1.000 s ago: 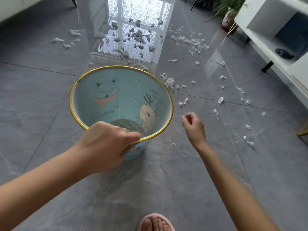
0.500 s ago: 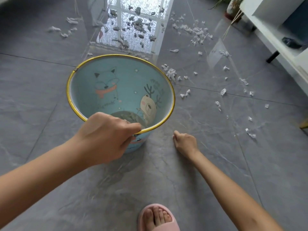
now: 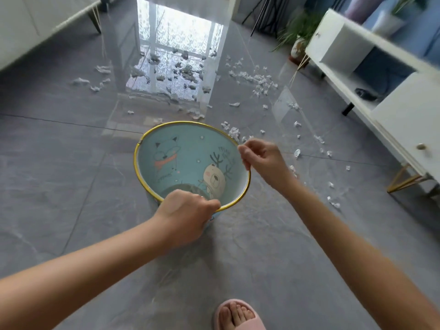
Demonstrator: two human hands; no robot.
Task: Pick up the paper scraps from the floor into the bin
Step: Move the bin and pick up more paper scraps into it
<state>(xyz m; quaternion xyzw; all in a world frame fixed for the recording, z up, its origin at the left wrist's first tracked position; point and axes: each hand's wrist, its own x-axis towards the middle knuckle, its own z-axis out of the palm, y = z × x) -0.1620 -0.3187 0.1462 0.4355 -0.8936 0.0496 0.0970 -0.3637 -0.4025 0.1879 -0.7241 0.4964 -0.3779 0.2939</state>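
Left hand clamps its grip on the bin rim at 6 o'clock; right hand, grip pinched together over 3 o'clock, contents unclear, could drop a light scrap outside.

Bare floor is lying open left of the bin; paper scraps are littering beyond; a white cabinet is blocking rightward.

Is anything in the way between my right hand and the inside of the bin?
Nothing visible. The right hand hovers at the right rim of the bin, whose top is open with no lid. The left hand grips the near rim, clear of that path.
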